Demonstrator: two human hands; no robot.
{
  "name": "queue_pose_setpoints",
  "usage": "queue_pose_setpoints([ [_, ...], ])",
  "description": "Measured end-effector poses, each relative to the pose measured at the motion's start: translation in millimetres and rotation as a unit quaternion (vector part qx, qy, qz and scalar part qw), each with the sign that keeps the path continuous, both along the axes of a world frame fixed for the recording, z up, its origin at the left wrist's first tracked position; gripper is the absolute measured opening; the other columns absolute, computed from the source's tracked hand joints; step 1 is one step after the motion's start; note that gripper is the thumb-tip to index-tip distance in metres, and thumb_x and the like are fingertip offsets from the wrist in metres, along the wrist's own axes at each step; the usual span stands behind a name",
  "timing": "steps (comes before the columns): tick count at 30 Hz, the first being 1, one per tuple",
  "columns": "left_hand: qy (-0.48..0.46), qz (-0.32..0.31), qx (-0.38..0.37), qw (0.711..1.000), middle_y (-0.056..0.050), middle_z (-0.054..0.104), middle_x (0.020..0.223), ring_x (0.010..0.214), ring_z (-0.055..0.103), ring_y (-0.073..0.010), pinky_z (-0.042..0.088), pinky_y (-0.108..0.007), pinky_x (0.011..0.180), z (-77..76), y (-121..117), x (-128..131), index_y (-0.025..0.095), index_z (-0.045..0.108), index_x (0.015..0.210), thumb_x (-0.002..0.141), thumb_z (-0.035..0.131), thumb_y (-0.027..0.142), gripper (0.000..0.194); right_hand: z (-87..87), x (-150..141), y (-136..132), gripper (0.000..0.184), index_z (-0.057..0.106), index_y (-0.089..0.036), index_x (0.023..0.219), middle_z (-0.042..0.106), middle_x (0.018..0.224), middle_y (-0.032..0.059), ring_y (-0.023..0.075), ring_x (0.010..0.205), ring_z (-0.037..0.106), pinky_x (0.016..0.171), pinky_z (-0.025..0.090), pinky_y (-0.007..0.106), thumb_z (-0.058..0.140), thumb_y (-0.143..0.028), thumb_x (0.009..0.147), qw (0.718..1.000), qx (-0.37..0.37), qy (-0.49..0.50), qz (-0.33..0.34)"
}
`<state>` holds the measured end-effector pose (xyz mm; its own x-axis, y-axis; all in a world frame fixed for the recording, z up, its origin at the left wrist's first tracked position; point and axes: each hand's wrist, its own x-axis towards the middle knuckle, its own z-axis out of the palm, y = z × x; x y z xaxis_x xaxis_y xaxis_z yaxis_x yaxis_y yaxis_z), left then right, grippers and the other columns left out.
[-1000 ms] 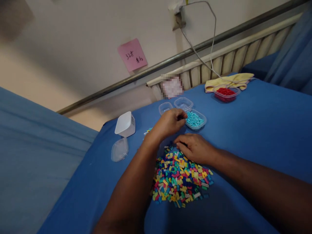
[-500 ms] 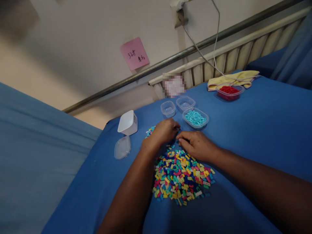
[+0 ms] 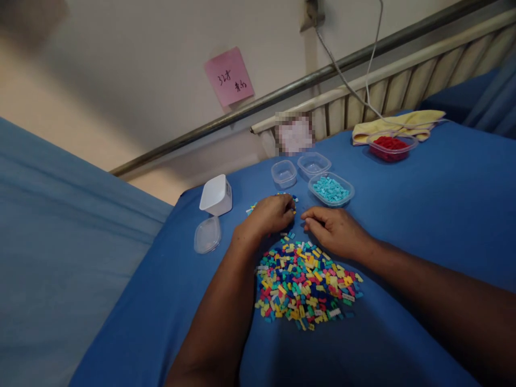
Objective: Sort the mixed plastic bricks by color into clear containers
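Observation:
A loose heap of small toy building bricks (image 3: 306,285) in yellow, red, green, blue and white lies on the blue sheet between my forearms. Just beyond it, my left hand (image 3: 274,213) bends its fingers down over a smaller pile of mixed bricks (image 3: 285,195), hiding most of it. My right hand (image 3: 338,230) is a short gap to the right, low over the sheet, with thumb and forefinger drawn together. What either hand has between its fingertips is too small or hidden to see. Nearest my right hand, a clear tub (image 3: 350,200) holds light-blue bricks.
Two clear tubs (image 3: 284,173) stand behind the hands. To the left are a white container (image 3: 215,196) and a clear lid (image 3: 207,235). A tub of red bricks (image 3: 391,149) sits by a yellow cloth (image 3: 395,128) at the back right. A cable (image 3: 346,86) hangs down there.
My left hand has drawn back left, away from my right fingertips, and more of the smaller pile shows behind it. The whole view has shifted slightly.

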<state>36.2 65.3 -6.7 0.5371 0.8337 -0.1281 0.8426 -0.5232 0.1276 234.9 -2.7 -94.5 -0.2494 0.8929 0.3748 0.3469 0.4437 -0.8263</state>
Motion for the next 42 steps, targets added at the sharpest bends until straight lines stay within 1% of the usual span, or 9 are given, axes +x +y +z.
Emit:
queue_pose_setpoints([
  [5, -0.090, 0.009, -0.135, 0.987, -0.001, 0.075, 0.084, 0.069, 0.063, -0.0152, 0.044, -0.026, 0.063, 14.6, -4, -15, 0.017, 0.075, 0.102, 0.082, 0.062, 0.016, 0.024, -0.6, 0, 0, 0.020, 0.077, -0.025, 0.107, 0.084, 0.091, 0.0013, 0.0213, 0.081, 0.079, 0.076, 0.057, 0.034, 0.059, -0.021, 0.102, 1.000, -0.001, 0.005, -0.002],
  [9, -0.090, -0.018, -0.220, 0.971, 0.000, 0.080, 0.090, 0.073, 0.067, -0.0149, 0.047, -0.025, 0.067, 18.4, -15, -22, 0.021, 0.081, 0.107, 0.083, 0.063, 0.016, 0.031, -0.2, 0, 1, 0.020, 0.078, -0.025, 0.107, 0.084, 0.092, 0.0014, 0.0218, 0.082, 0.079, 0.076, 0.057, 0.035, 0.059, -0.021, 0.101, 1.000, 0.001, 0.000, -0.001],
  [15, 0.036, -0.013, -0.155, 0.987, 0.001, 0.081, 0.091, 0.072, 0.067, -0.0174, 0.041, -0.027, 0.062, 16.4, -30, -6, 0.027, 0.084, 0.101, 0.078, 0.068, 0.015, 0.031, -1.1, 1, 1, 0.021, 0.078, -0.026, 0.107, 0.084, 0.091, 0.0008, 0.0224, 0.083, 0.080, 0.075, 0.056, 0.035, 0.059, -0.021, 0.100, 1.000, 0.001, -0.011, 0.000],
  [20, 0.066, -0.018, -0.150, 0.986, 0.000, 0.075, 0.081, 0.067, 0.060, -0.0175, 0.038, -0.029, 0.062, 21.5, -34, 3, 0.024, 0.076, 0.092, 0.075, 0.068, 0.013, 0.022, -1.4, 1, 2, 0.020, 0.078, -0.025, 0.104, 0.083, 0.090, 0.0011, 0.0212, 0.080, 0.077, 0.073, 0.053, 0.033, 0.058, -0.022, 0.102, 1.000, 0.003, -0.016, 0.003],
  [27, -0.126, -0.007, -0.117, 0.985, 0.001, 0.068, 0.081, 0.072, 0.059, -0.0155, 0.039, -0.027, 0.063, 30.5, -22, -2, 0.019, 0.069, 0.096, 0.087, 0.065, 0.024, 0.011, 6.5, -4, 1, 0.019, 0.078, -0.023, 0.101, 0.083, 0.089, 0.0025, 0.0198, 0.076, 0.075, 0.068, 0.048, 0.030, 0.058, -0.021, 0.101, 0.999, -0.005, -0.043, -0.008],
  [32, -0.262, -0.030, -0.057, 0.963, 0.001, 0.065, 0.080, 0.072, 0.058, -0.0140, 0.042, -0.027, 0.066, 23.0, 2, 35, 0.018, 0.066, 0.096, 0.089, 0.067, 0.025, 0.010, 11.0, -5, 1, 0.022, 0.075, -0.020, 0.091, 0.081, 0.083, 0.0037, 0.0191, 0.070, 0.072, 0.064, 0.044, 0.030, 0.056, -0.021, 0.102, 0.998, 0.001, -0.062, -0.005],
  [37, -0.264, -0.075, -0.047, 0.961, -0.002, 0.073, 0.092, 0.077, 0.063, -0.0144, 0.048, -0.028, 0.072, 16.5, 25, 69, 0.016, 0.073, 0.107, 0.091, 0.068, 0.023, 0.018, 9.9, -3, 1, 0.021, 0.077, -0.021, 0.095, 0.083, 0.090, 0.0033, 0.0196, 0.076, 0.075, 0.068, 0.047, 0.030, 0.056, -0.020, 0.101, 1.000, 0.007, -0.030, 0.006],
  [39, -0.267, -0.067, -0.038, 0.961, -0.004, 0.077, 0.103, 0.084, 0.067, -0.0156, 0.052, -0.029, 0.077, 20.3, 30, 62, 0.017, 0.075, 0.118, 0.094, 0.066, 0.024, 0.027, 8.3, -2, 1, 0.021, 0.077, -0.022, 0.098, 0.082, 0.090, 0.0024, 0.0195, 0.077, 0.075, 0.069, 0.049, 0.030, 0.057, -0.019, 0.101, 1.000, 0.005, -0.023, 0.010],
  [42, -0.252, -0.013, -0.005, 0.968, -0.005, 0.080, 0.108, 0.094, 0.073, -0.0187, 0.056, -0.031, 0.087, 29.4, 31, 24, 0.018, 0.078, 0.117, 0.097, 0.063, 0.027, 0.027, 5.0, -3, 1, 0.021, 0.078, -0.023, 0.104, 0.083, 0.089, 0.0016, 0.0200, 0.079, 0.076, 0.072, 0.052, 0.031, 0.057, -0.020, 0.100, 1.000, -0.005, -0.016, 0.013],
])
